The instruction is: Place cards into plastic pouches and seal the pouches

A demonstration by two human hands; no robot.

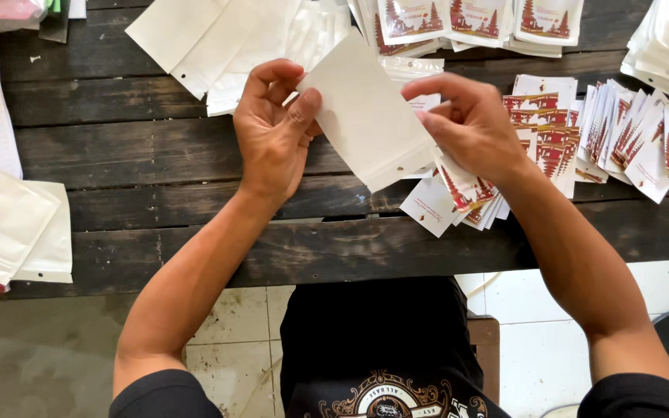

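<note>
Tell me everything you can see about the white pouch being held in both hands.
The white pouch is a flat, blank, paper-like rectangle with a small punched hole near its lower edge. It is tilted above the dark wooden table. The left hand pinches its upper left edge, and the right hand holds its right side.

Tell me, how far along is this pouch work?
Done, it seems: two white pouches lie at the table's left edge. In hand: the left hand and right hand hold one white pouch. Left: loose printed cards and more blank pouches.
</note>
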